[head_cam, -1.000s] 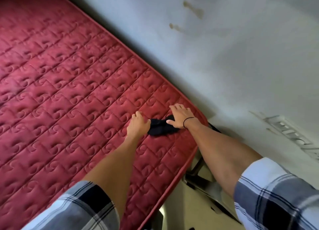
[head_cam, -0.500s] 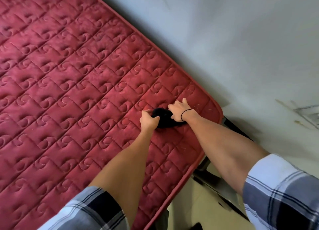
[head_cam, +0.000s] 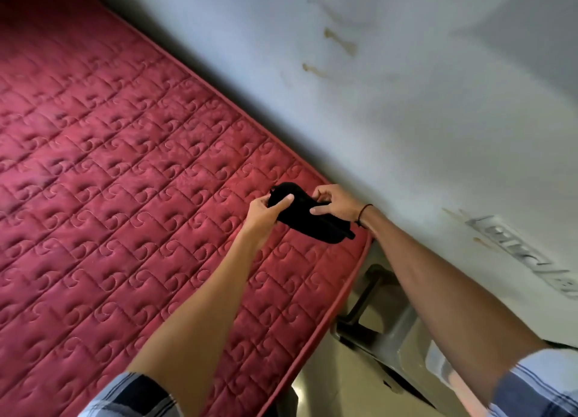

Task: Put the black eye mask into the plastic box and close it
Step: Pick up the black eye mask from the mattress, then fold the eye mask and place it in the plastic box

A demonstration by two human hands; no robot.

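The black eye mask [head_cam: 308, 218] is lifted off the red quilted mattress [head_cam: 125, 213] near its far right corner. My left hand [head_cam: 266, 211] pinches its left end between thumb and fingers. My right hand [head_cam: 336, 203], with a thin black band on the wrist, grips the upper right part, and the mask's right end hangs loose below it. No plastic box is in view.
A pale stained wall [head_cam: 406, 103] runs along the mattress's far side. Past the mattress's right edge lies a metal frame [head_cam: 369, 294] and tiled floor [head_cam: 337, 385]. Both my forearms come out of plaid sleeves at the bottom.
Both hands bunched the mask on the mattress, then raised it off the surface. The mask now hangs stretched between my hands. The camera view shifted as well.
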